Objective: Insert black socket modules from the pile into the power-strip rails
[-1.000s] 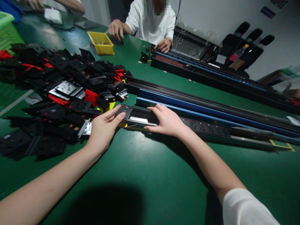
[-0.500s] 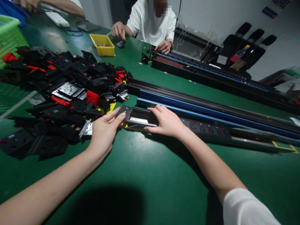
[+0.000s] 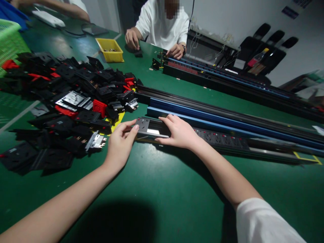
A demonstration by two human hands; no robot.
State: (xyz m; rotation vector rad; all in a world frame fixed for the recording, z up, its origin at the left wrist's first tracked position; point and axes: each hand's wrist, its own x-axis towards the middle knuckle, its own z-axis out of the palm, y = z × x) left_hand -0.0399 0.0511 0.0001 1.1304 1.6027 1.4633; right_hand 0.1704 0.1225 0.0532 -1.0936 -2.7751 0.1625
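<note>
A black socket module (image 3: 143, 125) sits at the left end of a long dark metal channel (image 3: 215, 146). My left hand (image 3: 121, 141) is closed on that module, thumb on the near side and fingers behind. My right hand (image 3: 181, 131) grips across the channel farther right, thumb at the near wall and fingers over the far one. Between the hands a gap in the channel shows its pale inside. Right of my right hand, several socket modules (image 3: 220, 138) sit in a row in the channel.
A heap of black and red socket modules (image 3: 76, 77) covers the left of the green table (image 3: 157, 192). Blue rails (image 3: 192, 113) lie behind the channel. A yellow tray (image 3: 110, 50) and a green basket (image 3: 10, 47) stand farther back. A co-worker (image 3: 164, 25) sits opposite.
My left hand has slid the socket module rightward along the channel, narrowing the gap. My right hand has stayed in place. The co-worker's hand opposite has moved slightly right.
</note>
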